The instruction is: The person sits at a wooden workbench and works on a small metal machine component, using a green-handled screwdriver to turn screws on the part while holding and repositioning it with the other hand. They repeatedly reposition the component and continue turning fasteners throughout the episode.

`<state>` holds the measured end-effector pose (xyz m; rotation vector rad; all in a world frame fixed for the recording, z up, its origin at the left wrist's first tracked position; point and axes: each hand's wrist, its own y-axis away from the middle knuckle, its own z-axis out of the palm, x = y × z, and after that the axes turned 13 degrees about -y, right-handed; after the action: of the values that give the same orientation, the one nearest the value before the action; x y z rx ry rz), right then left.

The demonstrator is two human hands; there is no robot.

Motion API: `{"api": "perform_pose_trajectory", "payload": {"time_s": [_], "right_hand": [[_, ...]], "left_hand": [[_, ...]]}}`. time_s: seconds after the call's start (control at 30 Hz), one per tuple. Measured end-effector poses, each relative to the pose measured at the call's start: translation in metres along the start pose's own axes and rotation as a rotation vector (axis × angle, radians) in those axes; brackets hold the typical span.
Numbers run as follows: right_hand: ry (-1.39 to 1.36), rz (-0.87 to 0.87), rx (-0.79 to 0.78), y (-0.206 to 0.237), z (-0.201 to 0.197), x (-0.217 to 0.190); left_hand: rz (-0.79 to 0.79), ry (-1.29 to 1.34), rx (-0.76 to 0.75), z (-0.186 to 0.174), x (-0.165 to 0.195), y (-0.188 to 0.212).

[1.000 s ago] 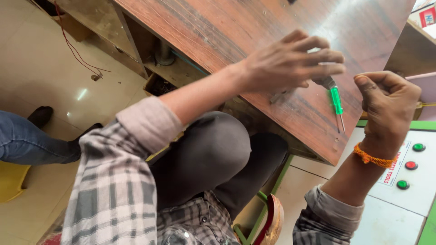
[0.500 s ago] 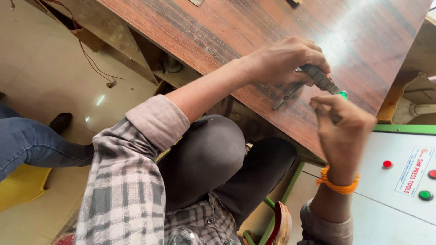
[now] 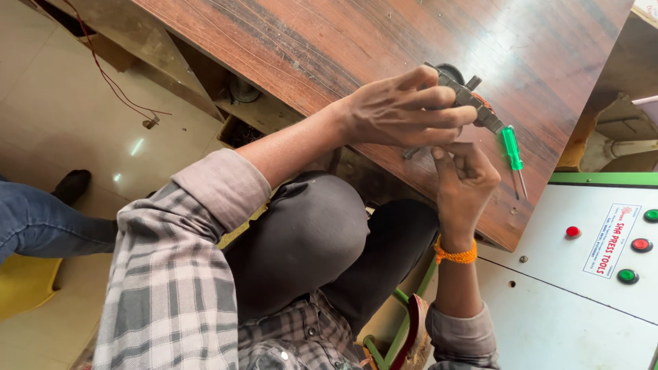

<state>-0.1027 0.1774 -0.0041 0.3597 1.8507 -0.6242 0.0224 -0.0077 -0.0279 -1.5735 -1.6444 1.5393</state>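
Left hand point(image 3: 404, 109) closed around a grey metal part point(image 3: 473, 103), holding it just above the wooden tabletop point(image 3: 308, 41) near its right edge. Right hand point(image 3: 466, 175) below and just beside it, fingers curled shut; whether they pinch anything cannot be told, fingertips meet under the left palm. Green screwdriver point(image 3: 510, 149) lies on the tabletop right of both hands, tip pointing near, untouched. Dark round piece point(image 3: 449, 70) sits behind the part, partly hidden.

To do it well, I'd judge: keep the part steady in the left grip, braced against the tabletop, and work small with the right fingertips so nothing slips off the edge.

Labels: white control panel point(image 3: 582, 274) at near right, green strip along its far edge, with a tilted rectangular white sticker point(image 3: 608, 240) printed red. Red button point(image 3: 573, 231) left of it; red button point(image 3: 641, 244) and green button point(image 3: 627, 276) to the right.
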Motion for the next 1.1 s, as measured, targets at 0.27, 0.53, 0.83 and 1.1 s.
{"api": "perform_pose_trajectory", "payload": {"time_s": [0.27, 0.53, 0.83, 1.1], "right_hand": [[0.479, -0.287, -0.096, 0.002, -0.035, -0.07], [0.65, -0.66, -0.15, -0.058, -0.016, -0.098], [0.023, 0.103, -0.348, -0.109, -0.012, -0.09], [0.159, 0.042, -0.35, -0.129, -0.023, -0.06]], "left_hand": [[-0.229, 0.313, -0.138, 0.001, 0.007, 0.002], [-0.746, 0.8, -0.171, -0.005, 0.02, 0.001], [-1.116, 1.187, -0.251, 0.004, 0.035, -0.006], [-1.52, 1.537, -0.404, 0.004, 0.041, -0.022]]}}
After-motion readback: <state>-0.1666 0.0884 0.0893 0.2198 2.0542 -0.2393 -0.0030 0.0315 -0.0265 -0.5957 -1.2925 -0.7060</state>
